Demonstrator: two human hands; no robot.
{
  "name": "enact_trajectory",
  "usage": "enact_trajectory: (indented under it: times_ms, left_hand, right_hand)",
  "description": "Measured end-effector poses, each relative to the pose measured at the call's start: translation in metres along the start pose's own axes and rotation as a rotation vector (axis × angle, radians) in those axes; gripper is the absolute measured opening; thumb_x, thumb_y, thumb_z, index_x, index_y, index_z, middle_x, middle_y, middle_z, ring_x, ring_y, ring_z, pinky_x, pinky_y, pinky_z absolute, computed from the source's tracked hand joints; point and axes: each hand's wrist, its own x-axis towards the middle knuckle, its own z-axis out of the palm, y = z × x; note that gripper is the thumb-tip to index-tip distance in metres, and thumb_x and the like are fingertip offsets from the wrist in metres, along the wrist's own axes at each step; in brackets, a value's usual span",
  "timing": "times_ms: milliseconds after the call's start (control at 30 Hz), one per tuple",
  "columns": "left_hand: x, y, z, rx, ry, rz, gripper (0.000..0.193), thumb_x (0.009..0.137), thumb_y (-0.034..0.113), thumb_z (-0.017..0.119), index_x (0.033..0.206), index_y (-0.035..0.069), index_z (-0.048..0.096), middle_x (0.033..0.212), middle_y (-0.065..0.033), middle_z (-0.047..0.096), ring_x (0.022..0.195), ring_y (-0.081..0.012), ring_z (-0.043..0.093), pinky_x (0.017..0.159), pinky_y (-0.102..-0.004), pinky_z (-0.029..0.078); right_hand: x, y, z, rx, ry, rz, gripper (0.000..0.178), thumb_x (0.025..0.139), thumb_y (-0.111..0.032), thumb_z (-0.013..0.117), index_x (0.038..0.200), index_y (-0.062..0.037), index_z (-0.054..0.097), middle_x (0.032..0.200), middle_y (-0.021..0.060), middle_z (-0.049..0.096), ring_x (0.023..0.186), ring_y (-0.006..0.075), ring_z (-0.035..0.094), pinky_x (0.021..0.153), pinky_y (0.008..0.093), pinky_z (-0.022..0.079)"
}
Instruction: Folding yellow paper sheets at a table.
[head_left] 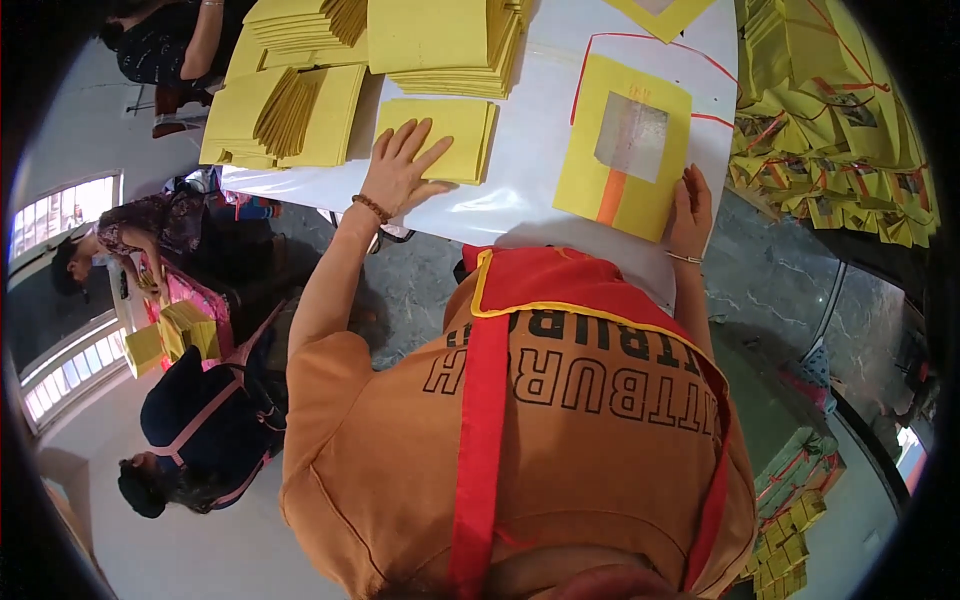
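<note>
My left hand [405,170] lies with its fingers spread on a small stack of yellow paper pieces [440,130] near the table's front edge. To the right, a flat yellow paper piece [578,165] rests slightly tilted on the table, with a grey rectangular patch in its middle and an orange strip below that. My right hand [690,215] is at this piece's right edge, fingers loosely bent and apart, holding nothing that I can see. Whether its fingertips touch the paper is hard to tell. A thin red cord [590,75] runs across the table around the piece.
Taller stacks of yellow paper [430,40] stand behind my left hand, with fanned bundles [285,115] farther left. Yellow paper goods with red cords [830,120] are piled at the right. Other people [215,400] work at the left. The white table [530,120] ends before my apron.
</note>
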Motion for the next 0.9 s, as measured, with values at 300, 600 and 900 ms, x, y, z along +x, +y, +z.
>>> enact_trajectory:
  times_ms: [300, 600, 900]
  left_hand:
    - [-0.004, -0.016, 0.019, 0.069, -0.06, -0.003, 0.052, 0.086, 0.041, 0.052, 0.134, 0.028, 0.039, 0.139, -0.014, 0.034, 0.126, -0.032, 0.032, 0.102, -0.0477, 0.024]
    - [-0.012, -0.011, 0.027, -0.508, 0.116, -0.982, 0.098, 0.061, 0.049, 0.076, 0.133, 0.0, 0.033, 0.126, -0.0274, 0.044, 0.118, -0.0361, 0.042, 0.094, -0.0462, 0.037]
    - [-0.015, -0.034, 0.006, -1.516, 0.002, -1.117, 0.073, 0.071, 0.015, 0.076, 0.125, -0.012, 0.036, 0.115, -0.0178, 0.055, 0.091, -0.0186, 0.062, 0.074, -0.0277, 0.05]
  right_hand:
    - [-0.02, -0.084, 0.131, -0.19, -0.757, -0.319, 0.039, 0.087, -0.018, 0.055, 0.124, -0.0034, 0.05, 0.113, 0.0153, 0.055, 0.101, 0.0245, 0.055, 0.089, 0.0321, 0.042]
    - [-0.017, -0.059, 0.218, -0.424, -0.842, -0.069, 0.064, 0.077, -0.024, 0.063, 0.129, 0.0039, 0.038, 0.124, 0.0268, 0.041, 0.114, 0.0355, 0.043, 0.097, 0.0379, 0.037]
    - [-0.007, -0.058, 0.204, -0.418, -0.821, -0.087, 0.062, 0.075, -0.016, 0.063, 0.13, 0.0003, 0.038, 0.129, 0.0211, 0.04, 0.118, 0.0357, 0.041, 0.099, 0.039, 0.035]
